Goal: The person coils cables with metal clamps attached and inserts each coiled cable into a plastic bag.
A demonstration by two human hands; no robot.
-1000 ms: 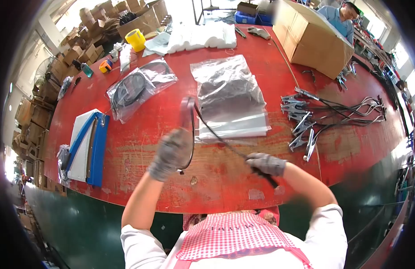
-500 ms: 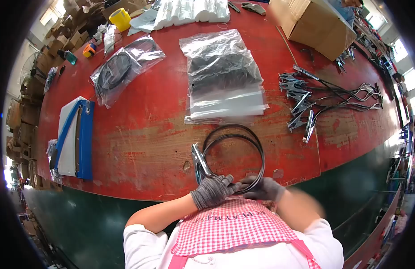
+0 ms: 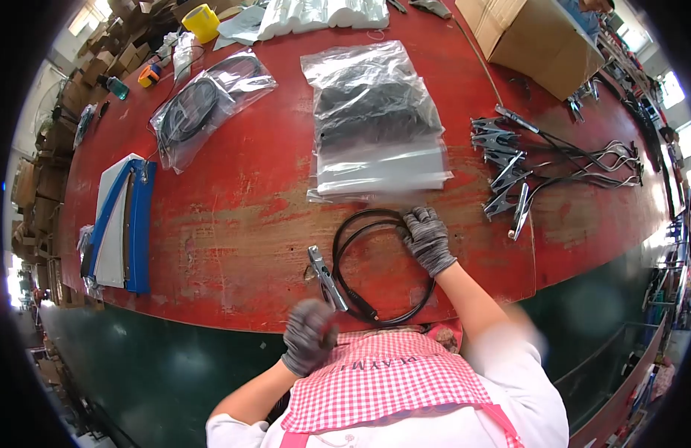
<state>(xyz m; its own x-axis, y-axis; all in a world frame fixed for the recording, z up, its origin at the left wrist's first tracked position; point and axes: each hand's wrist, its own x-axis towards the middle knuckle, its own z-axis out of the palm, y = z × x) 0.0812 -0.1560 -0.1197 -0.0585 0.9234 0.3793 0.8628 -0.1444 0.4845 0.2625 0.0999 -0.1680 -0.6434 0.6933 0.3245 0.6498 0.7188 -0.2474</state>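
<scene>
A coiled black cable lies on the red table in front of me. Its silver spring clamp, like a welding earth clamp, rests along the coil's left side, and a connector end shows near the bottom. My right hand, in a grey glove, is closed over the coil's upper right. Apart from the coil, my left hand hovers at the table's front edge by the checked apron. Its gloved fingers are curled and slightly blurred; whether anything is inside them is hidden.
Clear plastic bags lie beyond the coil. More clamps with cables are heaped at the right, below a cardboard box. At the left are a bagged cable and a blue-and-white holder. Yellow tape stands at the back.
Both hands were together at the coil's near side. My right hand has moved up to its far right side; my left has let go and drawn back left. The coil now lies flatter.
</scene>
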